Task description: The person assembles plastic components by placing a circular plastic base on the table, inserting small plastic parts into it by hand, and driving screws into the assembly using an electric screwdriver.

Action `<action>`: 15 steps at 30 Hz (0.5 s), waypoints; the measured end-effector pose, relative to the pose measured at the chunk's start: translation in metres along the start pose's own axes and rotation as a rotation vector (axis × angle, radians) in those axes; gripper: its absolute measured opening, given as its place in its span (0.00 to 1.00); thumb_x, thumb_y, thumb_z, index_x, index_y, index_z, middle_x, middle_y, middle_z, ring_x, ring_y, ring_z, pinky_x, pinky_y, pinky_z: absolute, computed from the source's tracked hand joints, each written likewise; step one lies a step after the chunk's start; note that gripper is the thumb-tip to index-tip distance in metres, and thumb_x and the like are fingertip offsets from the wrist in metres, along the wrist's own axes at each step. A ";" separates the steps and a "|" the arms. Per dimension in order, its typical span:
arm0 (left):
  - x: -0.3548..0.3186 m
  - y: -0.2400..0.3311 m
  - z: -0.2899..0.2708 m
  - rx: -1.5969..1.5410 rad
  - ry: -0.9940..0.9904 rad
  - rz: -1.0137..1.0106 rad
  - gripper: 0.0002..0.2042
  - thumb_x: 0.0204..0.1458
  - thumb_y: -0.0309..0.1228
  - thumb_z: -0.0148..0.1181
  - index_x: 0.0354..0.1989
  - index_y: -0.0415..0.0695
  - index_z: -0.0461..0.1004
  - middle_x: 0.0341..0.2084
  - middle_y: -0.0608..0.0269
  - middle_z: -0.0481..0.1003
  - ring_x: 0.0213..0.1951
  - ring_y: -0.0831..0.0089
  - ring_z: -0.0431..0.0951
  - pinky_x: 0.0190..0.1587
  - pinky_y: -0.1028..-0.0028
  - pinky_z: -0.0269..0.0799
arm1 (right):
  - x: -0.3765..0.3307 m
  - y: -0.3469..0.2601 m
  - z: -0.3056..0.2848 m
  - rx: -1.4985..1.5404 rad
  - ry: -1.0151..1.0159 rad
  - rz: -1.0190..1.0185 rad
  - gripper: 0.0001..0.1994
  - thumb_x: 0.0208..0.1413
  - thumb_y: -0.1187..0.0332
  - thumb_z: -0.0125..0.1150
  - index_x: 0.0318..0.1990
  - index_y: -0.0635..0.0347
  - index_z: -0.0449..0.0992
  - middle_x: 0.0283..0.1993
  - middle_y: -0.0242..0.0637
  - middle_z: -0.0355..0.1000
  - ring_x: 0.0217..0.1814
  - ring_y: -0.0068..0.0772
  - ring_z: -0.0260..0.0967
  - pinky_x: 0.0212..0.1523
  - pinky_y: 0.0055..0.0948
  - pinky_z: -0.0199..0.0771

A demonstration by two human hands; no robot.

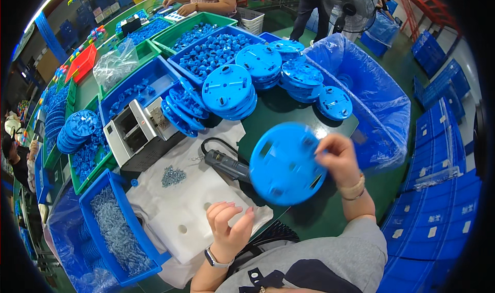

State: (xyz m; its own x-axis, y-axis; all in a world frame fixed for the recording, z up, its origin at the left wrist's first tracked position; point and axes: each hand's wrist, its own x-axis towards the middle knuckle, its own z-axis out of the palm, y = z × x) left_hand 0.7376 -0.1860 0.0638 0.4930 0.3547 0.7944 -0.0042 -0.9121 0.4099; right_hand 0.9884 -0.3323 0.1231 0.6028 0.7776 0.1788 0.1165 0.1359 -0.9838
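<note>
My right hand [337,156] grips the right rim of a round blue plastic disc [283,164], held tilted above the green table [319,215]. My left hand [229,226] hovers over a white foam pad [180,210] with its fingers curled and nothing visible in them. A black electric screwdriver [227,164] lies on the pad just left of the disc. A small heap of silver screws [173,175] rests on the pad's far side.
Stacks of blue discs [227,89] stand behind the pad. A blue bin of screws [116,231] sits at my left, a white machine [136,130] beyond it. A bag-lined bin [381,102] is at the right. Other people work at the far end.
</note>
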 end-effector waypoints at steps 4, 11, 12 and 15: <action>-0.005 -0.007 -0.004 0.008 -0.107 -0.137 0.18 0.38 0.18 0.67 0.38 0.50 0.73 0.35 0.65 0.71 0.38 0.65 0.71 0.44 0.61 0.64 | 0.060 -0.022 -0.033 -0.011 0.533 -0.167 0.11 0.55 0.75 0.56 0.46 0.62 0.73 0.37 0.30 0.71 0.38 0.19 0.68 0.39 0.20 0.68; -0.011 -0.002 -0.005 -0.008 -0.133 -0.212 0.17 0.39 0.18 0.66 0.37 0.49 0.74 0.33 0.67 0.72 0.36 0.65 0.71 0.45 0.63 0.63 | 0.217 0.052 -0.161 0.202 0.437 0.014 0.21 0.58 0.75 0.57 0.59 0.68 0.64 0.42 0.39 0.73 0.34 0.27 0.72 0.32 0.27 0.74; -0.012 -0.002 -0.004 -0.022 -0.149 -0.216 0.16 0.39 0.18 0.65 0.37 0.49 0.74 0.33 0.67 0.72 0.36 0.65 0.71 0.45 0.63 0.63 | 0.225 0.056 -0.160 0.205 0.433 0.013 0.21 0.58 0.75 0.57 0.59 0.68 0.64 0.42 0.39 0.73 0.34 0.27 0.72 0.32 0.27 0.74; -0.016 0.000 -0.004 -0.040 -0.172 -0.230 0.16 0.40 0.18 0.65 0.38 0.48 0.75 0.33 0.66 0.72 0.37 0.65 0.72 0.45 0.63 0.63 | 0.241 0.074 -0.169 -0.245 0.455 0.172 0.18 0.57 0.72 0.58 0.54 0.66 0.72 0.42 0.42 0.77 0.38 0.31 0.76 0.39 0.30 0.76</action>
State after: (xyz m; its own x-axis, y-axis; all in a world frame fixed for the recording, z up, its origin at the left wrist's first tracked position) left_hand 0.7259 -0.1908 0.0531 0.6254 0.5084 0.5920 0.0923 -0.8015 0.5909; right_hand 1.2755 -0.2382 0.0944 0.9036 0.4249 0.0547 0.1338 -0.1586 -0.9782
